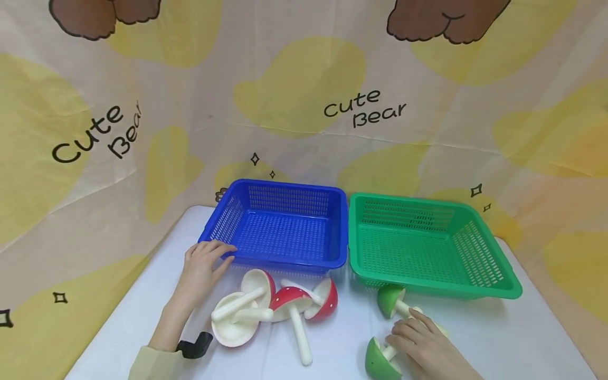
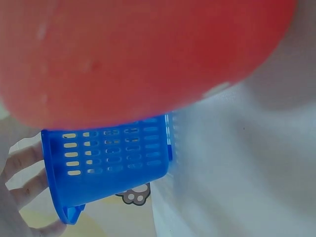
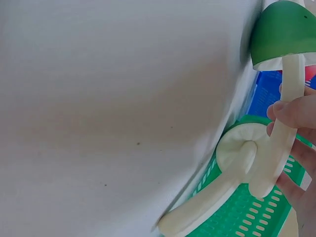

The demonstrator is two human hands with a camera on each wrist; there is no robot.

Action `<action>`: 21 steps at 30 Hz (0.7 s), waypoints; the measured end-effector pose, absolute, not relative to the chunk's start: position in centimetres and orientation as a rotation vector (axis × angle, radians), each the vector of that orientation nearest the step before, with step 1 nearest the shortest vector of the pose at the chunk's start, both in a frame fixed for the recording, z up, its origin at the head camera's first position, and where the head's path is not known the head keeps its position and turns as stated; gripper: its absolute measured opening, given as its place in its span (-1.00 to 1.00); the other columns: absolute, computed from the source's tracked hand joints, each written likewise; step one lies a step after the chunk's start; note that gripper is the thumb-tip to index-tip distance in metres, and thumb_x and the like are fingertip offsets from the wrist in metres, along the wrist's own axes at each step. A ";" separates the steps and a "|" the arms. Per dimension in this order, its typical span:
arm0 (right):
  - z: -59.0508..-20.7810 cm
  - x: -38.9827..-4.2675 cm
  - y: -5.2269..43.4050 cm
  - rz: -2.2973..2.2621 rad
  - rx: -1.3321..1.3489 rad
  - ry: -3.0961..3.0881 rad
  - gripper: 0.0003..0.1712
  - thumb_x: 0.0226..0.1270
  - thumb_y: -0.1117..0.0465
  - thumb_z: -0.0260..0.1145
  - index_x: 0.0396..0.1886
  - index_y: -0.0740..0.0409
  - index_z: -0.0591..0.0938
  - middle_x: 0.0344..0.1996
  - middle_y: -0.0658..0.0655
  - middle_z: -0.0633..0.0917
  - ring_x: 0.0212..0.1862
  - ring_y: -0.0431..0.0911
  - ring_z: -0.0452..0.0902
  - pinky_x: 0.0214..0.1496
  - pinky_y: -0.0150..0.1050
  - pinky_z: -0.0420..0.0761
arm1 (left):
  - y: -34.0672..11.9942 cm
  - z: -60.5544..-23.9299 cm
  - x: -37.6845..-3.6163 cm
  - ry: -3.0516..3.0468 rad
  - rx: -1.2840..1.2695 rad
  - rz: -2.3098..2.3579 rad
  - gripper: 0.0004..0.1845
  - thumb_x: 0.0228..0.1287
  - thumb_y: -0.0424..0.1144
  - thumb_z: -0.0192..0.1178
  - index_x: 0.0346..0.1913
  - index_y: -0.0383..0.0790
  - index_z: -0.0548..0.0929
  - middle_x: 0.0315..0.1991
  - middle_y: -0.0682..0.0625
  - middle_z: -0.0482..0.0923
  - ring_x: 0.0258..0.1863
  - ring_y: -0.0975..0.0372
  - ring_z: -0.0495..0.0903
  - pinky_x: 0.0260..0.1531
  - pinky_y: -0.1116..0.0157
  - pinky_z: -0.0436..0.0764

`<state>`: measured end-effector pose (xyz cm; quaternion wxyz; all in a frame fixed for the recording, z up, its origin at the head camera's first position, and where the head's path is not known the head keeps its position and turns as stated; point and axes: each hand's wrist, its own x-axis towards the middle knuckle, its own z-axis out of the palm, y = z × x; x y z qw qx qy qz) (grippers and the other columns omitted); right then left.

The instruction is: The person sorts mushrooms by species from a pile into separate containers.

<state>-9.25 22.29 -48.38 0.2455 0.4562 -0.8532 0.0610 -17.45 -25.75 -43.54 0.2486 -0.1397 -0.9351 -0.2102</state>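
Note:
My left hand [image 1: 198, 272] rests on the near left corner of the blue basket [image 1: 290, 264], its fingers loosely bent over the rim. Close below it lie several toy mushrooms with red caps [image 1: 328, 303] and pale stems, some crossing each other. One red cap [image 2: 148, 59] fills the top of the left wrist view. My right hand [image 1: 420, 340] holds the nearer green-capped toy mushroom [image 1: 380, 361], thumb and fingers round its pale stem [image 3: 291, 89]. A second green-capped mushroom [image 1: 390, 302] lies just beyond, its stem partly hidden behind that hand.
A green basket [image 1: 437, 290] stands right of the blue one, their sides nearly meeting. Both stand at the back of the white table [image 1: 342, 338], with nothing inside. A patterned cloth [image 1: 294, 84] hangs behind and along the sides.

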 end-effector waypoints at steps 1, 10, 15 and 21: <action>-48.3 -9.3 22.3 0.169 1.248 -2.324 -0.68 -0.08 0.15 0.29 -0.21 -0.13 0.63 -0.23 -0.20 0.60 -0.07 -0.17 0.49 0.56 -0.28 -0.20 | -25.7 -43.5 -17.5 -2.550 -0.379 -0.571 -0.80 0.17 -0.32 0.31 -0.13 -0.11 0.70 -0.19 0.00 0.66 -0.07 0.05 0.49 0.17 -0.20 0.21; -47.8 -9.7 21.9 0.178 1.214 -2.269 -0.41 0.60 0.07 -0.38 -0.22 -0.09 0.65 -0.25 -0.13 0.64 -0.11 -0.15 0.53 0.49 -0.25 -0.06 | -25.5 -43.2 -17.5 -2.586 -0.368 -0.566 -0.81 0.19 -0.31 0.30 -0.12 -0.11 0.70 -0.17 -0.03 0.66 -0.05 0.03 0.49 0.18 -0.23 0.19; -46.8 -9.8 21.5 0.176 1.159 -2.269 -0.32 0.60 0.03 -0.46 -0.19 -0.07 0.67 -0.26 -0.12 0.66 -0.12 -0.16 0.54 0.52 -0.29 -0.10 | -25.5 -43.1 -17.5 -2.611 -0.363 -0.552 -0.81 0.20 -0.29 0.30 -0.12 -0.11 0.70 -0.16 -0.04 0.66 -0.04 0.02 0.49 0.19 -0.24 0.20; -45.4 -10.1 20.7 0.153 1.046 -2.241 -0.35 0.59 0.12 -0.42 -0.21 -0.06 0.68 -0.29 -0.12 0.66 -0.15 -0.15 0.54 0.40 -0.21 0.14 | -25.6 -42.8 -17.5 -2.636 -0.363 -0.556 -0.81 0.20 -0.30 0.29 -0.12 -0.11 0.70 -0.15 -0.06 0.66 -0.04 0.01 0.49 0.16 -0.27 0.20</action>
